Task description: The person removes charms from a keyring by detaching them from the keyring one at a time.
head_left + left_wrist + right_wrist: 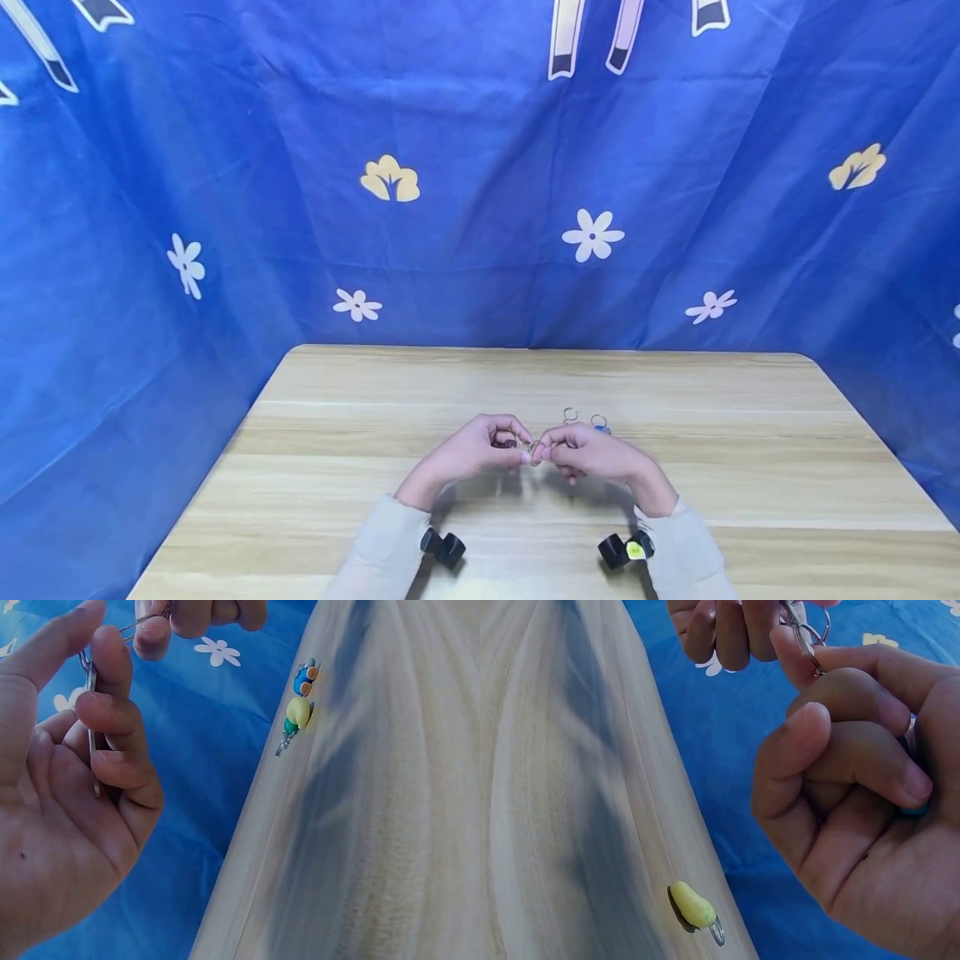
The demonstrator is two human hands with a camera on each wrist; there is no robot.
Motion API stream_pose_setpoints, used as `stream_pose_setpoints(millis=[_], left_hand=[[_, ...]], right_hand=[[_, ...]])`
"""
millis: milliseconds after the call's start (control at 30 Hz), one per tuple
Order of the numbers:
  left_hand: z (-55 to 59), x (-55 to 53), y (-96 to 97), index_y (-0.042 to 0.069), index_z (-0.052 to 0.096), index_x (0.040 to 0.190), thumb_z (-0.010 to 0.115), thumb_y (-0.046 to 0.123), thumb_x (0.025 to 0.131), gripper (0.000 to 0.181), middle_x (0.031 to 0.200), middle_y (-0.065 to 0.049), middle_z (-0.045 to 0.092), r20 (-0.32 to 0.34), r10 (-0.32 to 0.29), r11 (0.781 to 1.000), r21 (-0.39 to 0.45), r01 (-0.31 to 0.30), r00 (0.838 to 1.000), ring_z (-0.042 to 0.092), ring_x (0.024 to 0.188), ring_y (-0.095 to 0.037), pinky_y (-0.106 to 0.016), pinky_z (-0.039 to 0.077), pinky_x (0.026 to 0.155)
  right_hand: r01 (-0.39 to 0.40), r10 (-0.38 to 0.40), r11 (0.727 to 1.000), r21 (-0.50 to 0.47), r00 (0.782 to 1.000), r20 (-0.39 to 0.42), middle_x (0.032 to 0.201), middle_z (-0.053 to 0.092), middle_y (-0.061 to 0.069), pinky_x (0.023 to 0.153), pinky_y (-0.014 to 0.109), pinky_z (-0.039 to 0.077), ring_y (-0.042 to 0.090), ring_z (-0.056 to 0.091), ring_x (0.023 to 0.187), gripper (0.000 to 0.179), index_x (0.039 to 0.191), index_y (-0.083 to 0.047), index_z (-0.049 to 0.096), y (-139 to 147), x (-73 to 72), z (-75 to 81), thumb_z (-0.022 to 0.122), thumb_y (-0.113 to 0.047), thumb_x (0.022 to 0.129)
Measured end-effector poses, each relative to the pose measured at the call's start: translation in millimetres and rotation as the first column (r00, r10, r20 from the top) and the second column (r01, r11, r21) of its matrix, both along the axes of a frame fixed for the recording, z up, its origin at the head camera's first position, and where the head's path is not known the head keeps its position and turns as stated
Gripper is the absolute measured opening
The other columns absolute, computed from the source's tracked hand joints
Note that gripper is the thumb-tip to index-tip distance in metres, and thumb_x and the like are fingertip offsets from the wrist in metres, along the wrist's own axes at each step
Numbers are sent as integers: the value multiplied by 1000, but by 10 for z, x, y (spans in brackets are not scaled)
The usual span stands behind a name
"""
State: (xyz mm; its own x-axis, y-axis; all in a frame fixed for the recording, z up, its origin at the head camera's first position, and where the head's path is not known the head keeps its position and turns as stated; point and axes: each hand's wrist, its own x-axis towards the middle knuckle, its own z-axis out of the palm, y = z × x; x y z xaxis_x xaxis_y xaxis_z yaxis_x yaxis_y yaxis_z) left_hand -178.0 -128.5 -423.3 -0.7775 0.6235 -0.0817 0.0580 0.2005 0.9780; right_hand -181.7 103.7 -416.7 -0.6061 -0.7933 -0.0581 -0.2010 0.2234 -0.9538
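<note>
Both hands meet above the table, fingertips close together around a metal split ring [802, 637]. My left hand [476, 447] pinches a thin, flat metal key [92, 735], seen edge-on along the curled fingers in the left wrist view. The key's top end is at the ring. My right hand [600, 454] pinches the split ring between thumb and index finger. Its other fingers curl toward the palm, where a small teal bit [913, 811] peeks out; the rest of that piece is hidden.
On the wooden table [360, 383], just beyond the right hand, lie two keychains: a blue and orange one [305, 677] and a yellow and green one [297, 714], each with a metal ring. A blue patterned cloth [480, 250] stands behind and beside the table.
</note>
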Motion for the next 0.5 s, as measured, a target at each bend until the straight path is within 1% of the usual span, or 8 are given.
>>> stream_pose_setpoints(millis=[200,300,367,433,500], left_hand=[[7,-3,-5,-1,62,100,72,14,84,24,91,-32,66,-11,-16,1000,3,16,1000,58,64,-7,-21,50,63],[15,-6,-6,1,62,98,73,17,84,24,88,-22,70,-15,-8,1000,-4,8,1000,60,66,-12,-24,53,65],[23,-7,-6,1,61,97,73,17,85,24,90,-17,72,-21,0,1000,-6,0,1000,62,70,-15,-27,54,67],[29,-5,-7,2,61,96,73,17,84,23,90,-16,73,-23,9,1000,-12,-10,1000,63,71,-17,-28,55,68],[36,2,-6,1,59,94,73,16,85,22,92,-22,71,-19,13,1000,-6,-13,1000,61,69,-14,-25,53,65]], right_hand=[[-13,13,1000,-10,1000,-12,69,45,-5,55,21,48,1,43,56,27,109,7,62,-5,-12,-3,46,-12,99],[-9,9,1000,-2,999,-39,68,45,-4,54,23,48,3,43,55,24,107,5,63,0,-15,-13,46,-10,99],[-3,4,1000,5,998,-64,66,45,-5,52,24,47,4,43,54,23,106,3,63,4,-13,-13,46,-9,98],[-7,8,1000,7,996,-84,64,44,-5,51,23,46,4,43,53,22,105,4,63,3,-9,-7,46,-7,97],[-11,12,1000,9,995,-95,62,44,-5,50,22,44,3,42,52,22,105,5,63,-3,-1,1,46,-6,97]])
